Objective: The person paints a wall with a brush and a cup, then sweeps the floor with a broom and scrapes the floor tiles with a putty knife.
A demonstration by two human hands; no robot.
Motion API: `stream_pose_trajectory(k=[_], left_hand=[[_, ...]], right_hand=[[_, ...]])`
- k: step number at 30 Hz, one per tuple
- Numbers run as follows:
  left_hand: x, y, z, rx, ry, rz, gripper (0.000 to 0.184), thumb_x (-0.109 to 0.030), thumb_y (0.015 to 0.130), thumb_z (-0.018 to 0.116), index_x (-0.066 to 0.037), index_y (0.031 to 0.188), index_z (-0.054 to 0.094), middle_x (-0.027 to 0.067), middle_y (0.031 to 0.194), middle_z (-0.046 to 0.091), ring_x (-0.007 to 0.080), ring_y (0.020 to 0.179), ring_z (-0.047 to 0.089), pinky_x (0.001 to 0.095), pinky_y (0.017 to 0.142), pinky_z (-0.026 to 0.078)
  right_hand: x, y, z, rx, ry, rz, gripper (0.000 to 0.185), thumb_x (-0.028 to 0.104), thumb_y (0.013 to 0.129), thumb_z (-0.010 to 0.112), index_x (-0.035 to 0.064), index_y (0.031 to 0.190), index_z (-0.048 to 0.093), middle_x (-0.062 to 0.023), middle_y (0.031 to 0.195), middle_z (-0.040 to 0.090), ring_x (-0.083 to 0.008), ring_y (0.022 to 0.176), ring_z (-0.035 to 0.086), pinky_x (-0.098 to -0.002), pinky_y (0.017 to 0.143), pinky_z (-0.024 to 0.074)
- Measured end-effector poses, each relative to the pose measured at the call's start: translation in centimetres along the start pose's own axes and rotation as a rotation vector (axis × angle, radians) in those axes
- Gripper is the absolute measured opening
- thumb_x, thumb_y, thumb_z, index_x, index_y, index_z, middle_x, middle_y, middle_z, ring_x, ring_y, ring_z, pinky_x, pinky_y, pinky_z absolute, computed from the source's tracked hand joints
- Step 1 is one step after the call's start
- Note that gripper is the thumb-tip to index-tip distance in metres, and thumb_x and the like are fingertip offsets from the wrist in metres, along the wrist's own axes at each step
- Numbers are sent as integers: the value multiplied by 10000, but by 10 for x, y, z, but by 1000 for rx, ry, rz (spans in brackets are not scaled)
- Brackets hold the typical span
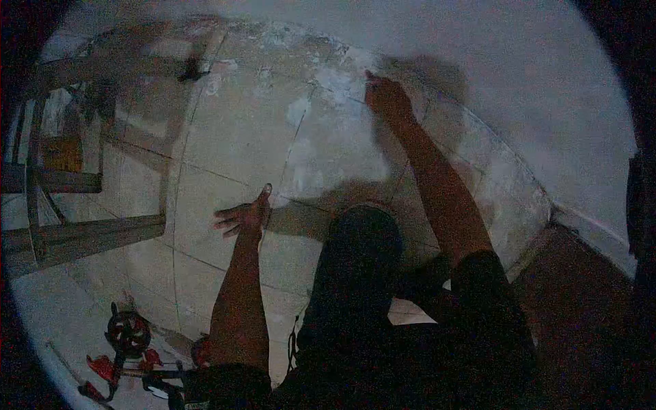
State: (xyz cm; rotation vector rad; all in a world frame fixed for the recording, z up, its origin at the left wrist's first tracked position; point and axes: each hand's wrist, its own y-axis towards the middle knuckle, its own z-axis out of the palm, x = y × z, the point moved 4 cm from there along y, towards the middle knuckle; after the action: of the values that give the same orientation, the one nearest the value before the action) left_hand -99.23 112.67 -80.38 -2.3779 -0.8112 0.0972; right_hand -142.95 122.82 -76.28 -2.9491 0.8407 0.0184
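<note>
My left hand [242, 213] is held above the tiled floor [225, 143], left of my knee, with its fingers spread and nothing in it. Farther forward and to the right, my right hand [388, 97] is close to the floor near the wall's base, its fingers bent together. Whatever it may hold is too dark and small to make out. Whitish patches [335, 82] mark the tiles just left of my right hand. The image is dim and grainy.
A wooden frame [89, 236] stands at the left. A small dark object [194, 68] lies at the upper left. Red and black wheeled gear [128, 333] is at the lower left. A pale wall [547, 89] rises on the right, beside a brown surface [581, 294].
</note>
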Motion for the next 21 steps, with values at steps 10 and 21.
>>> stream_pose_trajectory(k=[10, 21], left_hand=[[-1, 13, 6, -157, 85, 51, 1726, -821, 403, 813, 19, 1497, -225, 323, 1565, -205, 504, 1451, -177, 694, 1136, 39], [7, 17, 12, -117, 0, 56, 1739, -823, 401, 812, 28, 1483, -251, 329, 1564, -204, 522, 1448, -163, 699, 1133, 41]], right_hand=[[-1, 16, 19, 127, -3, 20, 362, 170, 898, 514, -11, 1177, 656, -206, 1218, 655, -414, 929, 664, -479, 843, 560], [-6, 27, 43, 26, 253, -141, 289, 195, 919, 524, -2, 1046, 693, -223, 1149, 674, -386, 843, 678, -470, 776, 576]])
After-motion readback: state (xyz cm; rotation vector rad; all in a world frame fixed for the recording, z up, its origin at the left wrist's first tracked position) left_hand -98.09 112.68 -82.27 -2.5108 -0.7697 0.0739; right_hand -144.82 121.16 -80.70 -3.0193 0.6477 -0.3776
